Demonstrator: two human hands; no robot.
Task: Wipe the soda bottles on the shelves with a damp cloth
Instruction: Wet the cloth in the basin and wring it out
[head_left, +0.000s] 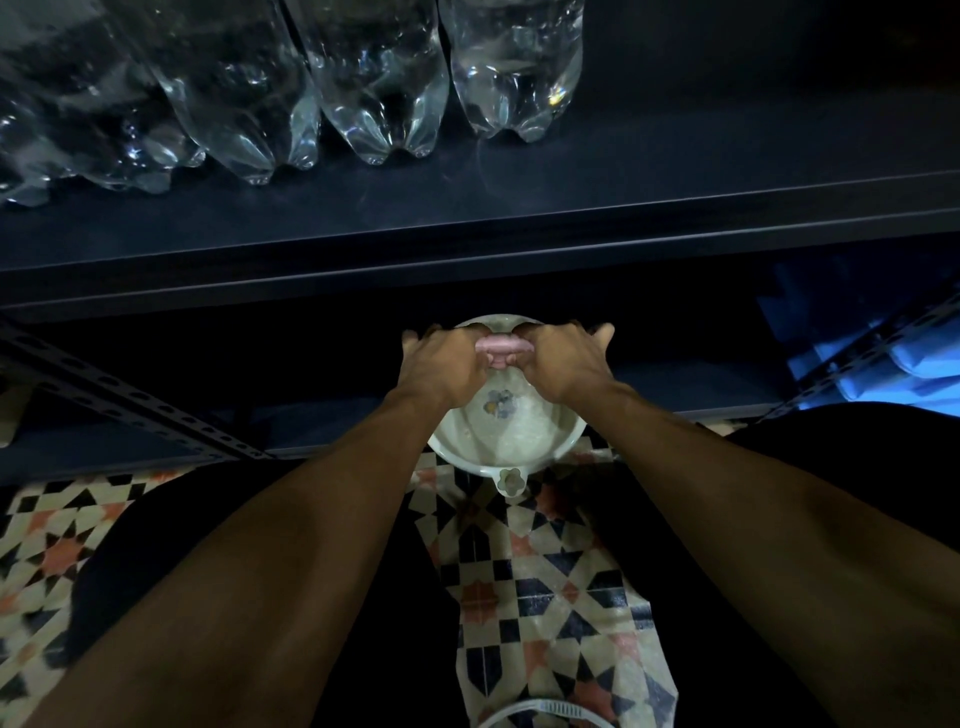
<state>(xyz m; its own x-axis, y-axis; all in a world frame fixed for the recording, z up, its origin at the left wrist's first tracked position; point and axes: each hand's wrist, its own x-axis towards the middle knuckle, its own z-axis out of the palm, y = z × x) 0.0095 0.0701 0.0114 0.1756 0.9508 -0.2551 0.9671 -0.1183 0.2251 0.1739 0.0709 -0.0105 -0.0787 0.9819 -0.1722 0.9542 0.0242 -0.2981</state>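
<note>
Head view.

A: Your left hand (441, 364) and right hand (566, 364) are side by side, knuckles up. Both have their fingers curled tight round the pink cloth (501, 345). Only a short, twisted roll of it shows between your fists.

B: You hold that roll over the white basin (453, 451), just above its far side. The basin is round and smooth, with a faded blue flower printed on its bottom and a small flower-shaped tab (509, 480) on the near rim. Whether there is water in it, I cannot tell.

A: The basin sits partly on the patterned floor tiles (519, 571), stars and diamonds in cream, black and orange, and partly under the lower shelf (701, 384).

B: The soda bottles (379, 78) are well above your hands, in a row on the dark blue metal shelf (623, 208). They are clear plastic, glossy, with lobed, petal-like feet. Your cloth touches none of them.

A: The rightmost bottle (514, 67) stands slightly apart from its neighbours, and the ones on the left crowd together.

B: On your left, a slotted steel upright (130, 400) runs at a slant past the shelf edge.
</note>
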